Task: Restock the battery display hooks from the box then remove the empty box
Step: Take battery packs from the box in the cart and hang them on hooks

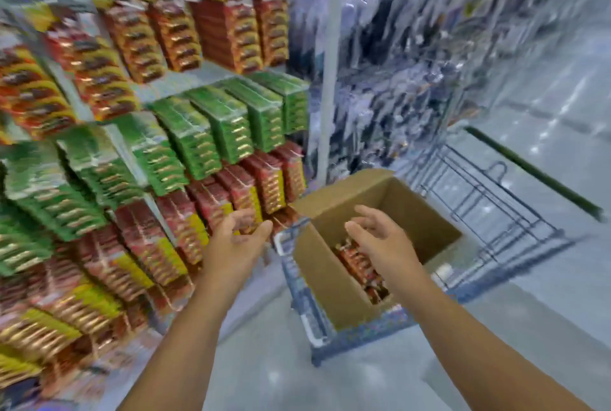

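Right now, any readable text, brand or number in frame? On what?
None legible.
Red and orange hanging battery packs: print motion-blurred, unreadable.
Green hanging battery packs: blurred.
Brown cardboard box: no marking visible.
Red packs inside the box: too small and blurred.

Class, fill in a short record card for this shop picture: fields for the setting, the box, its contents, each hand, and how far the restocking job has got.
Setting: shop aisle, battery display of hanging red and green packs
Box: open cardboard box sitting in a blue cart
Contents: red battery packs in the bottom, so not empty
Left hand: fingers loosely open, holding nothing, between display and box
Right hand: open, over the box, no grip on a pack
Stage: restocking unfinished; box not ready for removal
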Action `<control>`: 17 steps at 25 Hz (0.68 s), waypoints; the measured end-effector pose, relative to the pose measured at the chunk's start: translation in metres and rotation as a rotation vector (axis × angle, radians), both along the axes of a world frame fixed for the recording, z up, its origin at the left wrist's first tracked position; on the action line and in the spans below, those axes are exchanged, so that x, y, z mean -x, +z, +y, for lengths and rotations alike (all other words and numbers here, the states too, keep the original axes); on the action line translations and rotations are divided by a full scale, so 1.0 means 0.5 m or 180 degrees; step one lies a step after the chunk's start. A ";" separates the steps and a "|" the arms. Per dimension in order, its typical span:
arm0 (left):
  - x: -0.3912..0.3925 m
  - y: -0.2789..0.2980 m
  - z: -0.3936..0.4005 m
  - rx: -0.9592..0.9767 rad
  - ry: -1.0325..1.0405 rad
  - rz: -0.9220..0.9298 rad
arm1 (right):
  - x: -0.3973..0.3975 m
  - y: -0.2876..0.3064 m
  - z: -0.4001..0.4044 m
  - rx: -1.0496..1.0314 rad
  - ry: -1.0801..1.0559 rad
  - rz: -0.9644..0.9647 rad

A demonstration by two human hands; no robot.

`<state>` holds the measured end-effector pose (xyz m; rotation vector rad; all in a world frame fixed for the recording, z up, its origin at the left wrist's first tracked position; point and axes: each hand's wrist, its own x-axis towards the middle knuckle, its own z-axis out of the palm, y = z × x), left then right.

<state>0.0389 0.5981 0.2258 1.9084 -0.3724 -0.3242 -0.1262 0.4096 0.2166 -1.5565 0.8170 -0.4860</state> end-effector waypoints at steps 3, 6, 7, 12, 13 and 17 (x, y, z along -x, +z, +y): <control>0.089 -0.030 -0.108 -0.0117 -0.0155 0.0331 | 0.093 -0.028 -0.114 -0.0093 -0.0114 0.0308; 0.118 -0.070 -0.196 -0.0222 -0.0301 0.0411 | 0.117 -0.067 -0.193 -0.0160 -0.0183 0.0458; 0.118 -0.085 -0.225 -0.0283 -0.0317 0.0435 | 0.115 -0.080 -0.215 -0.0191 -0.0195 0.0523; 0.077 -0.175 -0.359 -0.0511 -0.0368 0.0686 | 0.079 -0.164 -0.316 -0.0322 -0.0210 0.0937; 0.071 -0.193 -0.383 -0.0550 -0.0364 0.0720 | 0.072 -0.181 -0.335 -0.0330 -0.0199 0.1009; 0.056 -0.243 -0.458 -0.0623 0.0024 0.0894 | 0.047 -0.239 -0.402 -0.0444 0.0122 0.1354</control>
